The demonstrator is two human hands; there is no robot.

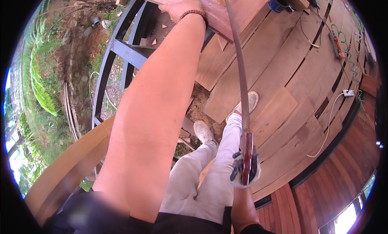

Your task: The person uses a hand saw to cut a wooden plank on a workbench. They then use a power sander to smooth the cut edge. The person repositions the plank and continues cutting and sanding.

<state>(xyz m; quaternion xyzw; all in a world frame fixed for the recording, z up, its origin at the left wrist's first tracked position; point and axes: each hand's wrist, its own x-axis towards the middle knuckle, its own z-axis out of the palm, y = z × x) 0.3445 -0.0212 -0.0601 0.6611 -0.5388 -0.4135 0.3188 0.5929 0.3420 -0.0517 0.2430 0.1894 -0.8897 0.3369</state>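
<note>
Left arm: your bare forearm fills the middle of the view, reaching up.
Left hand (180, 7): beaded bracelet at the wrist, palm flat on the reddish-brown wooden plank (210, 11); fingers hidden, so grip unclear.
Right hand (244, 169): in a grey-white work glove, fingers wrapped round the long thin-bladed handsaw (241, 72).
Saw blade: runs up to the plank.
Below: pale wooden floor planks (291, 72).

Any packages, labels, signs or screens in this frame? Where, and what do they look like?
No packages, labels, signs or screens show.
Nearest to a container: a dark blue tub, round, on the wooden deck at the top edge; no label visible.
White plug block, small and boxy, at the right on the deck, plain.
Left hand rests on a reddish plank; gloved right hand grips a long blade.
</note>
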